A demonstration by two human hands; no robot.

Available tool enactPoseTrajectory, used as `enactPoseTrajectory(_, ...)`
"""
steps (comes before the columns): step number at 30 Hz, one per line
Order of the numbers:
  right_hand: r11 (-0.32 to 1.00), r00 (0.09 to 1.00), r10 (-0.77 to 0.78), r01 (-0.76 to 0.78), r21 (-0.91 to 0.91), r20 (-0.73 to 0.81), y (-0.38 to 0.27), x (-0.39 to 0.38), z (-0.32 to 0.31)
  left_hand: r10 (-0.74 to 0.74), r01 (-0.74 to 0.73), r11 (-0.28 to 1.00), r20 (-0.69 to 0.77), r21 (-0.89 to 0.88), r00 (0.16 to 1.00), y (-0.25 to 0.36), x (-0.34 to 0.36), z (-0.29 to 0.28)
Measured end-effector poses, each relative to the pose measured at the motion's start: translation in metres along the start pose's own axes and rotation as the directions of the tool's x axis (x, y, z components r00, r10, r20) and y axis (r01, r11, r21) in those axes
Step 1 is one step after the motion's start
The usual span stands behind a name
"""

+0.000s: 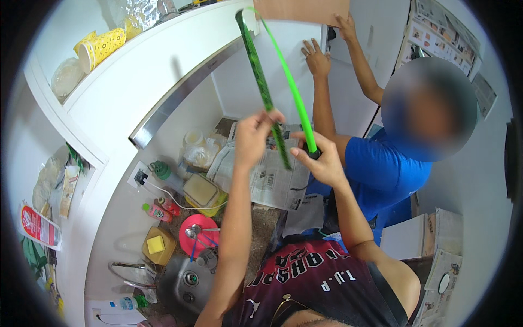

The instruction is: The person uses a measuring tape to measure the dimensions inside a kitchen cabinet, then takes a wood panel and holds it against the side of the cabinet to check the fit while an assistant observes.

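My left hand (255, 135) is closed, its fingers pinching a long, narrow dark green patterned strip (256, 62). The strip stands tilted, its top leaning left and its lower end reaching below my fingers. My right hand (326, 159) is closed around the black lower end of a long, bright green tapering piece (296, 95), which curves up toward the strip's top. The two long pieces come close together near the top and spread apart lower down. What exactly they are I cannot tell.
Newspaper sheets (280, 177) cover the counter below my hands. A lidded tub (201, 191), a pink plate (199, 234) with spoons and a steel sink (185, 280) are at left. A co-worker in a blue shirt (381, 169) holds a brown board (302, 10) at the far right.
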State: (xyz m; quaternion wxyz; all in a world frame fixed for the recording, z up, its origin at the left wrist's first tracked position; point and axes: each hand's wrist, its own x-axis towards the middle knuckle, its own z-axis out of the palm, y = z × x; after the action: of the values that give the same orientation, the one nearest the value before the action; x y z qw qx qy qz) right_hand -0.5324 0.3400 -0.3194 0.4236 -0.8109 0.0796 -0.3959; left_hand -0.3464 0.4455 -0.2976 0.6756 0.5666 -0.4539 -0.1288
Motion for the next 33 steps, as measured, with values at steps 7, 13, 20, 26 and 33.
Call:
enactPoseTrajectory(7,0.975,0.997,-0.043,0.055,0.215,-0.062,-0.011,0.002,-0.041,0.244,-0.213,0.950,-0.116,0.228,0.963,0.093,0.103,-0.054)
enactPoseTrajectory(13,0.950,0.959,-0.082,0.158,0.268,-0.273,-0.028,0.023,-0.073,0.432,-0.432,0.902,-0.062,0.019,0.900,0.122,0.222,-0.056)
enactPoseTrajectory(20,0.978,0.880,-0.090,0.167,0.128,-0.466,0.003,0.109,-0.081,0.497,-0.315,0.576,-0.016,0.754,0.868,0.103,0.343,-0.041)
enactPoseTrajectory(26,0.984,0.879,-0.174,0.165,-0.059,-0.443,0.040,0.196,-0.073,0.529,-0.312,0.374,0.075,0.873,0.845,0.062,0.443,-0.049)
enactPoseTrajectory(33,0.955,0.859,-0.295,0.262,-0.136,-0.419,0.079,0.295,-0.070,0.571,-0.379,0.050,0.285,0.924,0.770,0.045,0.522,-0.049)
